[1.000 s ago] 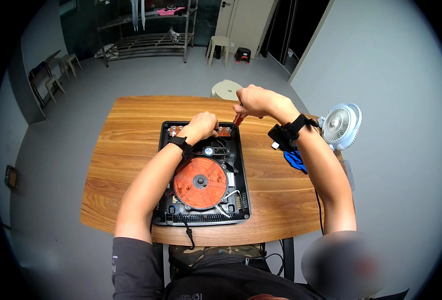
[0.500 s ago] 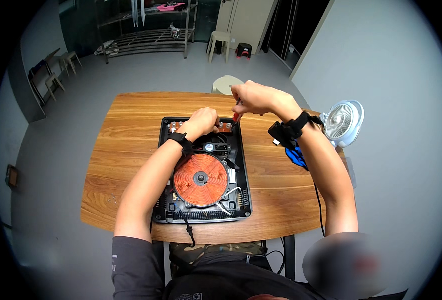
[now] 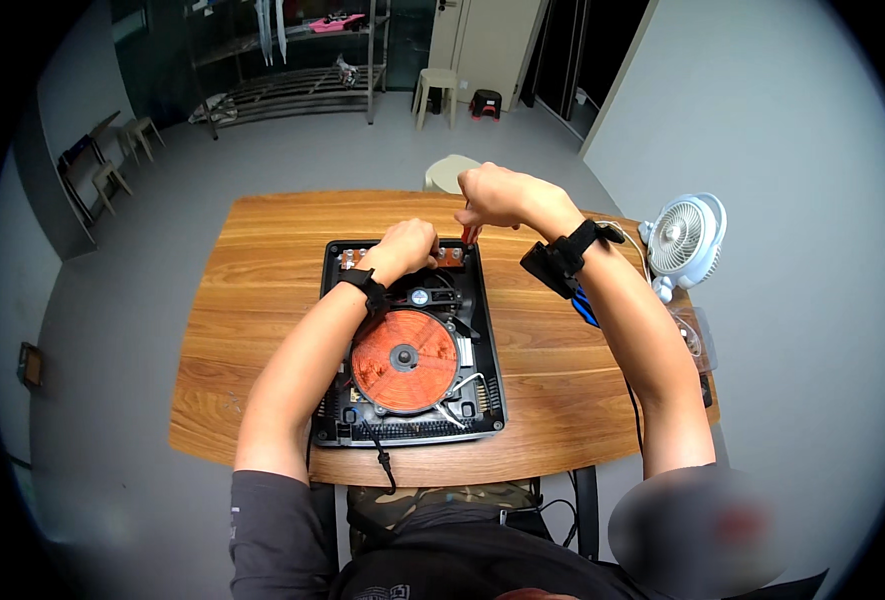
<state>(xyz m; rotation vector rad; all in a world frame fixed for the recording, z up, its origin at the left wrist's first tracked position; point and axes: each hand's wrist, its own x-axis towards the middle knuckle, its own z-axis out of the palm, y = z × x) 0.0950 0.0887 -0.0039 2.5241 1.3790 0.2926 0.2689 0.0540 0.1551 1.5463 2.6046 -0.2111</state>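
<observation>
Overhead, looking down at a wooden desk (image 3: 262, 300) w/ an opened induction cooker (image 3: 410, 345) lying flat in the middle, its black casing exposed. An orange-copper round coil (image 3: 404, 360) sits in the cooker's centre, just below the left hand (image 3: 407, 247) and toward the person. A small black fan part (image 3: 420, 296) lies between coil and left hand. A black cord (image 3: 380, 455) trails off the cooker's near edge.

Right of the right hand (image 3: 492, 193), a small white desk fan (image 3: 684, 237) stands at the desk's far right corner; a clear plastic item lies near it, too blurry to tell what. Something blue (image 3: 582, 305) shows under the right forearm, mostly hidden. Beyond both hands, past the desk's far edge: a pale round stool (image 3: 446, 172), then metal shelving (image 3: 282, 80) and more stools farther back.

Left hand rests curled on the cooker's far edge, fingers closed over the parts there; can't tell exactly what it presses. Black strap on that wrist. Right hand is raised just above and right of the left, fist clamped round a red-handled screwdriver (image 3: 469, 234), tip pointing down into the cooker's far right corner. Right wrist wears a black strapped device. Both forearms reach out from the lower edge, elbows apart.
</observation>
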